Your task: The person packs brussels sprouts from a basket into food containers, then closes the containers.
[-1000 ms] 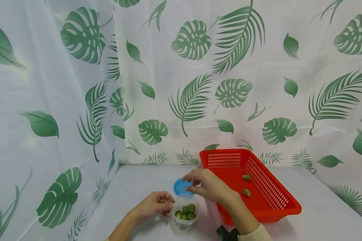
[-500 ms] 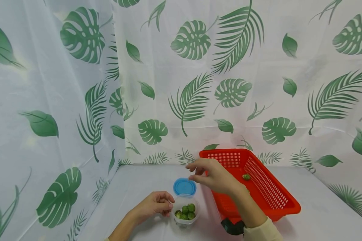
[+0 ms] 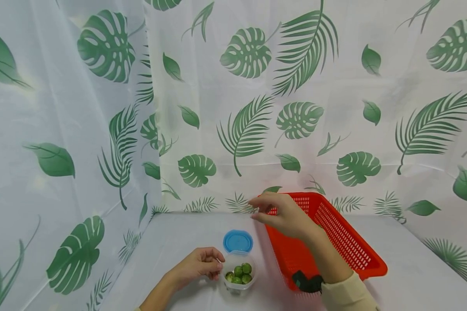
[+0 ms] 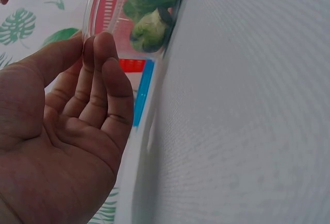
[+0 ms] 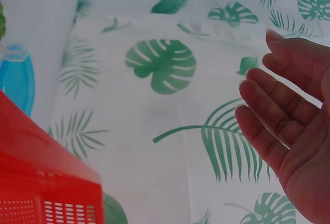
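Note:
A small clear plastic container (image 3: 239,285) with several Brussels sprouts (image 3: 238,272) in it stands on the table. My left hand (image 3: 201,264) is at its left side; in the left wrist view the thumb and fingertips pinch the container's edge, and a pale-cut sprout (image 4: 149,31) shows through the wall. My right hand (image 3: 282,211) is raised over the left side of the red plastic basket (image 3: 358,255). Its fingers are loosely bent and hold nothing, as the right wrist view shows. The hand and forearm hide most of the basket's inside.
A round blue lid (image 3: 238,241) lies flat on the table just behind the container. White sheets with green leaf prints (image 3: 196,170) hang behind and to the left of the white table (image 3: 183,233). A dark wrist mount (image 3: 307,281) sits under the right forearm.
My right hand has risen and moved right, from above the blue lid to over the basket, covering the sprouts seen there before. My left hand and the container stay put.

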Motion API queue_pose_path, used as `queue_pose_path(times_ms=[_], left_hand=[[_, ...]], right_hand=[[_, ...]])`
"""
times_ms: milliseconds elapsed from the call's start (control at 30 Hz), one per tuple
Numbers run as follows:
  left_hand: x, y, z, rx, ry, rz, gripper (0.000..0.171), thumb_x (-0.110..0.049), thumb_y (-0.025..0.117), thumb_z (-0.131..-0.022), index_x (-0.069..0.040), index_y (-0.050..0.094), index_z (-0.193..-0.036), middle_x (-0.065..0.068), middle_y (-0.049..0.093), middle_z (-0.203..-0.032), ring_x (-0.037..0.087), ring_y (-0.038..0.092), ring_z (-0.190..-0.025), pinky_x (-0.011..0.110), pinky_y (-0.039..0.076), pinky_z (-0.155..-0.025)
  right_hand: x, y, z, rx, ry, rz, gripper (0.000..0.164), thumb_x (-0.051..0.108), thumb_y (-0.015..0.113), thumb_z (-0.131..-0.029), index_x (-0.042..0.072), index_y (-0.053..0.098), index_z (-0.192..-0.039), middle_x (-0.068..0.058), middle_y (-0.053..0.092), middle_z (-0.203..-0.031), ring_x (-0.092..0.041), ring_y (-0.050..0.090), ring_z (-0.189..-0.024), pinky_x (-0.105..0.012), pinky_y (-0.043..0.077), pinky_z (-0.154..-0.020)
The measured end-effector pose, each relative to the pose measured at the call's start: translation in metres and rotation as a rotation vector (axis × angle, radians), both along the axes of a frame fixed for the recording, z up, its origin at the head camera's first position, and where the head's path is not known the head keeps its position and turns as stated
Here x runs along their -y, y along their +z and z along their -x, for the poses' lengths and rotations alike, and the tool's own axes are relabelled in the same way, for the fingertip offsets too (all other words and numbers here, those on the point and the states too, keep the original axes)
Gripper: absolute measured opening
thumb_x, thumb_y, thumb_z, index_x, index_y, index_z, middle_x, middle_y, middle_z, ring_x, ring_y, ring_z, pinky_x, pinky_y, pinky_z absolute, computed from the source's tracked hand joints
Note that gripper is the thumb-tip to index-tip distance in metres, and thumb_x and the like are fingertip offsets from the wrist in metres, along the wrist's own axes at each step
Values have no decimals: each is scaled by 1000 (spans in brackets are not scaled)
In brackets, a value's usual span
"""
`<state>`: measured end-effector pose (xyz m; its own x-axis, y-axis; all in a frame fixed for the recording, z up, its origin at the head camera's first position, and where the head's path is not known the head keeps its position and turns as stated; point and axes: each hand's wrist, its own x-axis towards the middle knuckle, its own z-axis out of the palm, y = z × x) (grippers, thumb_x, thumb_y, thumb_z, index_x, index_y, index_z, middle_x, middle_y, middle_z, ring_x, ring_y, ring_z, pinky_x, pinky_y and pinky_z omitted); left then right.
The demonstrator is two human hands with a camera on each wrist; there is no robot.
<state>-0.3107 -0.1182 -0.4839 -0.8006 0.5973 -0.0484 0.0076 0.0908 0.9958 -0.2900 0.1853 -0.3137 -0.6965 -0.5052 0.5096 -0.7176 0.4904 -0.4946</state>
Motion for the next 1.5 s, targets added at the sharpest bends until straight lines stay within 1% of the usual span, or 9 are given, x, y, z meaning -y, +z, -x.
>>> queue_pose_path(times_ms=[100, 233, 367, 567, 767, 967, 1133, 1267, 1500], left_hand=[[0, 0, -1, 1, 0, 1, 30, -14, 69, -99, 6, 62, -120, 1, 71, -82, 14, 68, -73, 28, 57, -70], [0, 1, -1, -1, 0, 3, 29, -14, 69, -99, 5, 63, -119, 1, 71, -82, 14, 68, -73, 28, 57, -70], [0, 1, -1, -1, 3, 6, 29, -14, 69, -99, 5, 63, -119, 1, 71, -82, 14, 68, -73, 28, 57, -70], [0, 1, 0, 2, 2, 7, 29, -14, 69, -99, 5, 63, -120, 1, 71, -82, 14, 68, -73, 29, 57, -71], [0, 0, 1, 6, -2, 5, 28, -14, 69, -99, 5, 63, -119, 1, 71, -82, 14, 68, -73, 29, 57, -71], [1, -1, 1, 4, -1, 1, 29, -14, 70, -99, 5, 63, -119, 1, 71, -82, 13, 68, -73, 28, 57, -70], [1, -1, 1, 3, -4, -3, 30, -14, 69, -99, 7, 62, -120, 1, 71, -82, 14, 68, -73, 28, 57, -70], [1, 0, 0, 6, -4, -7, 32, -14, 70, -99, 8, 61, -121, 1, 71, -81, 14, 68, -73, 29, 57, -70], [0, 1, 0, 11, -3, -9, 30, -13, 69, -99, 7, 62, -120, 1, 71, -81, 13, 68, -73, 28, 56, -69]], right_hand=[[-3, 3, 3, -12, 11, 22, 32, 16, 79, -94, 24, 75, -124, 12, 73, -109, -10, 68, -92, -32, 61, -83], [-9, 6, 7, -7, 8, 44, 31, 16, 78, -95, 22, 75, -125, 8, 73, -112, -12, 68, -93, -31, 61, -81], [-16, 8, 12, 1, -20, 43, 32, 17, 78, -95, 21, 74, -126, 6, 74, -115, -13, 69, -95, -29, 61, -79], [-28, 9, 18, -17, -71, 21, 34, 19, 78, -94, 19, 73, -128, 4, 74, -118, -13, 69, -98, -29, 60, -83], [-40, 6, 23, 15, -110, 5, 34, 22, 78, -95, 22, 72, -129, 7, 73, -119, -15, 68, -101, -33, 60, -85], [-51, 4, 31, 25, -137, 7, 35, 23, 77, -95, 20, 72, -130, 7, 73, -119, -16, 67, -102, -35, 59, -87], [-61, 2, 41, 50, -149, 23, 31, 25, 77, -96, 22, 73, -127, 2, 74, -119, -18, 67, -101, -30, 58, -86], [-68, 2, 48, 83, -179, 15, 34, 28, 76, -96, 20, 72, -129, -5, 73, -122, -21, 67, -101, -26, 58, -84], [-78, 1, 59, 97, -207, 13, 34, 28, 77, -95, 15, 74, -126, -11, 74, -120, -24, 67, -97, -27, 59, -79]])
